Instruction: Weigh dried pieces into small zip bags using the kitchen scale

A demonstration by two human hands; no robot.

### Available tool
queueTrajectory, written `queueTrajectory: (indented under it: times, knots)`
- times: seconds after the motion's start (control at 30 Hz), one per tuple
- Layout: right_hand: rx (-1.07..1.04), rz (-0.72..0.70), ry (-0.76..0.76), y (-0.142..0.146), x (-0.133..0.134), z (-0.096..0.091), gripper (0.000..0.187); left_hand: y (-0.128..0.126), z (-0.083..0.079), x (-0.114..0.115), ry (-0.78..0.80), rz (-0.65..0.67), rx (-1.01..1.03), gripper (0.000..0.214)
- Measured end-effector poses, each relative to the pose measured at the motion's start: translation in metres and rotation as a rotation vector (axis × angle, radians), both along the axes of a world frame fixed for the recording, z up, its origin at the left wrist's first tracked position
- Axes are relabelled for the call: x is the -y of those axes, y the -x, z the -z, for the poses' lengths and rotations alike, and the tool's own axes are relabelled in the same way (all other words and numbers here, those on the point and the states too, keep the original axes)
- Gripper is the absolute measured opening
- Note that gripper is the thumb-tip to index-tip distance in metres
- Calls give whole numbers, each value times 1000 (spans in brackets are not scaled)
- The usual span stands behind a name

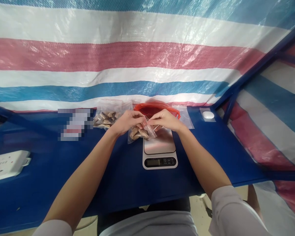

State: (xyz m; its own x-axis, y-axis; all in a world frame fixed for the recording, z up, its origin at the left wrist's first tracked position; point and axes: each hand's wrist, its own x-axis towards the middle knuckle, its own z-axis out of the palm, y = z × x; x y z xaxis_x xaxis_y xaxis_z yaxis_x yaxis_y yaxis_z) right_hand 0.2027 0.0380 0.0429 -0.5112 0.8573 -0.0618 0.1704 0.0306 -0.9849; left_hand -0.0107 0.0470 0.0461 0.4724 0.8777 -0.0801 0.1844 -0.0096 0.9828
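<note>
Brown-and-cream chunks (139, 132), too many and too overlapped to count, gather in the bottom of one clear plastic bag (149, 128) held over a white digital scale (159, 147) with a steel platform. The person's two bare hands meet near the middle of the frame: the left hand (127, 122) and the right hand (162, 119) each keep a narrow grip, their fingertips (145, 122) pinching the bag's thin upper part between them. From this view, I cannot tell whether the bag's lower corner touches the platform. The scale's dark display is too small to read, and three round buttons sit beside it.

A second clear bag (105, 119) of similar chunks lies just beyond the left hand on the blue bench (51, 183). Behind the scale is one bunched translucent red plastic bag (152, 108), with a flat clear plastic sheet (185, 118) at its right. Farther right, one small white oval object (208, 115) rests on a clear sachet (203, 115). One white power strip (7, 164) sits at the lower left of the frame, and one pixelated patch (75, 124) hides an item at the bench's far edge. Red, white and blue striped tarpaulin (147, 55) fills the upper frame.
</note>
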Motion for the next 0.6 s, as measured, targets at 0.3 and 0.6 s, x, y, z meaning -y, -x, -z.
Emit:
queueTrajectory:
  times: [0.3, 0.6]
  knots:
    - [36, -1, 1, 1, 3, -1, 18, 3, 0, 2, 4, 78, -18, 28]
    - [-14, 110, -37, -4, 1, 4, 24, 13, -9, 1, -46, 57, -78, 23]
